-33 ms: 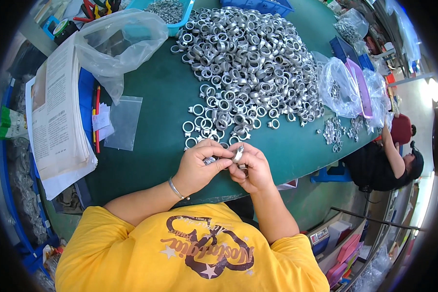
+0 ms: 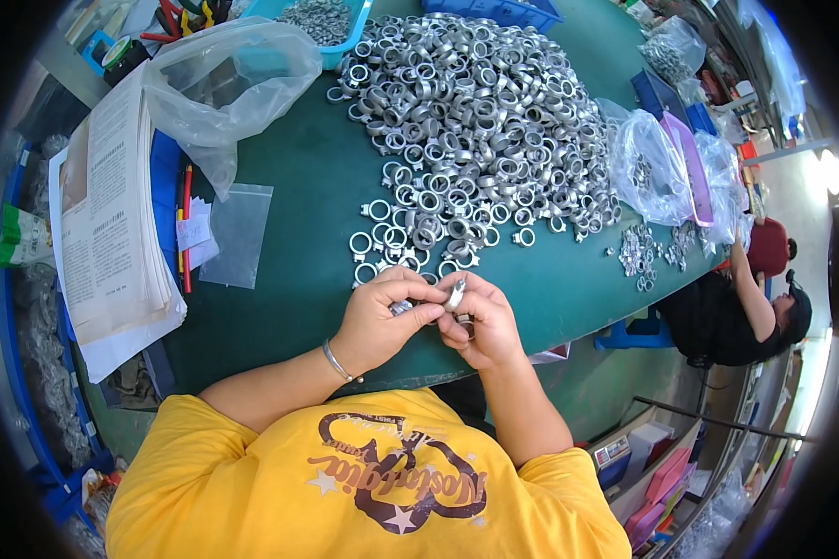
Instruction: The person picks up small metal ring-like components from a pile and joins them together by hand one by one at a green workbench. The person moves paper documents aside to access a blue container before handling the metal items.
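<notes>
My right grip (image 2: 488,326) is closed tightly, thumb and forefinger pinching a metal ring (image 2: 455,295) that stands on edge between my two hands. A second ring (image 2: 466,324) is tucked beneath it, against my curled fingers. At nine o'clock from that, my left grip (image 2: 373,317) is drawn together too, its fingertips up against the pinched ring; grey metal pieces (image 2: 401,306) show between thumb and fingers, though I cannot tell how many. A silver bracelet (image 2: 337,361) circles my left wrist.

Just beyond my fingertips, from eleven o'clock round to one, a big heap of rings (image 2: 475,121) spreads over the green surface (image 2: 317,214), its nearest ones almost at my left hand. Behind the heap sit a light-blue tray (image 2: 358,42) of small metal parts toward half past eleven and a dark-blue tray (image 2: 541,17) toward half past twelve.

Between nine and ten o'clock lie a flat clear bag (image 2: 238,238), a red pen (image 2: 187,219) and a stack of printed papers (image 2: 112,224). At two o'clock, a crumpled plastic bag (image 2: 648,154) leans near a lilac tray (image 2: 688,168). Farther off, at three, a co-worker in black (image 2: 704,321) sits.
</notes>
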Available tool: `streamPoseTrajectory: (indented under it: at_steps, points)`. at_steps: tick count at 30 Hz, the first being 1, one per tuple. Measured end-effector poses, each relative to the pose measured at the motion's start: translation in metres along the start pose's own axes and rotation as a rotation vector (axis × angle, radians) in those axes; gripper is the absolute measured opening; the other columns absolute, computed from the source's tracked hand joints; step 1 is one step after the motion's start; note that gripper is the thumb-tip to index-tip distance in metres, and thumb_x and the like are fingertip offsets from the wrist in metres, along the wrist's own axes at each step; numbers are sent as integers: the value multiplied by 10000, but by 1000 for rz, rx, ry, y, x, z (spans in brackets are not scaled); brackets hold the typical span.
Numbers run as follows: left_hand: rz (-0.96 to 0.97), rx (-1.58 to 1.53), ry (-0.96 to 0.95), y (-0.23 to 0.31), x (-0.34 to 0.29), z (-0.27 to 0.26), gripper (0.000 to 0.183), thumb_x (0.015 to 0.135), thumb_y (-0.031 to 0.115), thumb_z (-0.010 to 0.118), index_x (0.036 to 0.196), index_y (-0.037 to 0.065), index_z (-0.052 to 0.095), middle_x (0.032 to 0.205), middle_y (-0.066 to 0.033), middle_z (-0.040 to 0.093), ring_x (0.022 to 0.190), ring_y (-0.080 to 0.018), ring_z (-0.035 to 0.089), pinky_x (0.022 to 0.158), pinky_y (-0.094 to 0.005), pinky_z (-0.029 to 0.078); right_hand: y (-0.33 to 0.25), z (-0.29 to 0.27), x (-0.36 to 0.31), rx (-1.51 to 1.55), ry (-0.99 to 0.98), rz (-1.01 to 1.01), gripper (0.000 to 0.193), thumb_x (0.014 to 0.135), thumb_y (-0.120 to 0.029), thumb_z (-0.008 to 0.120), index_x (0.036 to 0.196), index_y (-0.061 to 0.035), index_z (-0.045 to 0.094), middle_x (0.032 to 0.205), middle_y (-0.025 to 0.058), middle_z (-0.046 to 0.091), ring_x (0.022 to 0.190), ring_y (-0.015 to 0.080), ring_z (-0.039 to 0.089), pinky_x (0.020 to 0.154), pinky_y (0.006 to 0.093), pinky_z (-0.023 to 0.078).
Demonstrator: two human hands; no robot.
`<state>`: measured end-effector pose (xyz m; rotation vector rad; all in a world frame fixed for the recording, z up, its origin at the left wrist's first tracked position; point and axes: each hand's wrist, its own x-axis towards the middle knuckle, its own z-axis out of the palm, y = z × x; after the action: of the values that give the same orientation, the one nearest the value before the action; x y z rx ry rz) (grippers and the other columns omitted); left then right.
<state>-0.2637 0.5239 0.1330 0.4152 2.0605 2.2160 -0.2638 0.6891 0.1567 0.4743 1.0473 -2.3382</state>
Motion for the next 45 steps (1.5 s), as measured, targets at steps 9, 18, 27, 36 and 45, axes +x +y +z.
streamPoseTrajectory:
  at_steps: [9,18,27,36,45]
  points:
    - [-38,-10,-14,5,0,2,131,754,-8,685,880,23,679,866,-52,618,775,-117,583,673,-219,475,12,2,-6,-443,81,-444,81,858,5,522,939,9,518,742,60,595,612,61,542,508,172,406]
    - [-121,-100,-10,7,-1,5,126,736,20,707,860,34,684,853,-46,646,779,-122,599,692,-237,472,20,-3,-7,-711,161,-675,110,814,32,576,916,8,545,789,51,604,691,85,580,601,227,472]
    - [-464,-468,54,8,1,2,144,881,96,567,962,-3,633,821,-50,633,662,-85,593,471,-192,445,14,18,-7,-1400,221,-1340,214,698,93,628,893,7,622,694,107,581,598,236,575,534,304,474]
    - [-546,-826,132,8,5,-4,89,867,98,574,934,40,563,844,-76,611,641,-111,586,435,-184,428,-25,-7,21,-1672,319,-841,187,744,35,630,917,-35,639,844,109,558,734,274,577,629,333,477]
    - [-461,-452,65,13,2,-1,139,827,68,639,945,4,607,754,-51,600,589,-76,554,460,-183,421,-13,-1,3,-1277,106,-873,173,691,21,719,829,-19,622,807,83,567,680,190,556,586,281,455]
